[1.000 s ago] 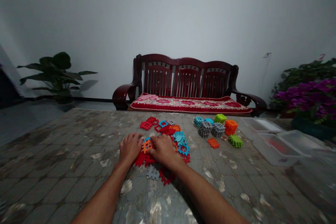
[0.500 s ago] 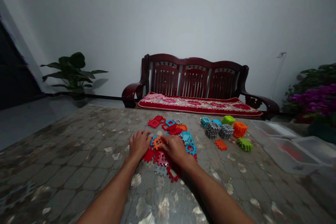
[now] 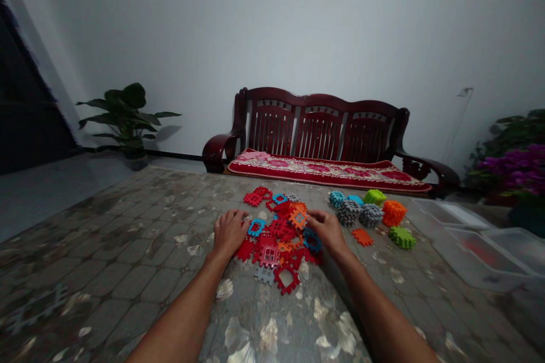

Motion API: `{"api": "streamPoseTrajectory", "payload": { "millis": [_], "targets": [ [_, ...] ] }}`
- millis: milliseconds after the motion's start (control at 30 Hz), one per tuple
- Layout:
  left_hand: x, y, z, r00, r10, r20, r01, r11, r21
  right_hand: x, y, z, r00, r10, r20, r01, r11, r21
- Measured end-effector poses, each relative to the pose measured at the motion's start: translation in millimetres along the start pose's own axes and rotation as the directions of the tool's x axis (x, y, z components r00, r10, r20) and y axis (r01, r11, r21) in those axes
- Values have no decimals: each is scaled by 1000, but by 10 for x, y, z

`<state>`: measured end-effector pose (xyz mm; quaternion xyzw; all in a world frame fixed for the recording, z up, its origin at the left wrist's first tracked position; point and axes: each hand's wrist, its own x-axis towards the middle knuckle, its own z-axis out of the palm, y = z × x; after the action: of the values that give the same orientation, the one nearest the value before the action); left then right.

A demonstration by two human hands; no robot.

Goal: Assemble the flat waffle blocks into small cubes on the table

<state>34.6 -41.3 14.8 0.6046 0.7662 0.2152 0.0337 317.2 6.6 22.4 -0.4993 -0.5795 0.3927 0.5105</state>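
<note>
A loose heap of toothed interlocking plastic tiles, mostly red (image 3: 281, 228), lies on the table between my hands. My right hand (image 3: 328, 231) pinches an orange window-patterned tile (image 3: 298, 216) over the heap's right side. Below that hand, a blue tile (image 3: 312, 240) is partly covered. My left hand (image 3: 230, 232) rests at the heap's left edge, fingers slightly bent and apart, holding nothing that I can see. Near its thumb is a blue frame tile (image 3: 256, 227). At the front are a pink window tile (image 3: 269, 255), a grey tile (image 3: 264, 275) and a red frame tile (image 3: 286, 279).
To the right stand stacks of grey (image 3: 349, 212), orange (image 3: 394, 212) and green tiles (image 3: 402, 237), with one flat orange tile (image 3: 362, 236) in front. Clear plastic boxes (image 3: 481, 258) sit further right. A wooden bench (image 3: 319, 125) is behind the table (image 3: 140, 249).
My right hand has lifted the orange window tile and carried it to the right, away from my left hand. My left hand stays beside the heap. The view has shifted slightly.
</note>
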Motion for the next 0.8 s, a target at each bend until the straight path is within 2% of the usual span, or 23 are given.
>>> {"api": "streamPoseTrajectory", "payload": {
  "millis": [167,333,500,667,800],
  "targets": [
    [11,-6,0,1000,-8,15,8,1000,17,12,181,-217,992,-86,-94,68,980,-187],
    [23,-31,13,1000,0,26,0,1000,4,-27,242,-213,991,-122,-51,96,931,-353],
    [20,-37,14,1000,2,15,-3,1000,17,-31,222,-174,984,-176,11,153,819,-552],
    [14,-32,9,1000,-1,19,0,1000,17,-62,183,-104,986,-159,42,150,762,-630],
    [27,-47,29,1000,4,2,-4,1000,25,-111,138,-41,986,-164,23,145,787,-600]
  ]
}}
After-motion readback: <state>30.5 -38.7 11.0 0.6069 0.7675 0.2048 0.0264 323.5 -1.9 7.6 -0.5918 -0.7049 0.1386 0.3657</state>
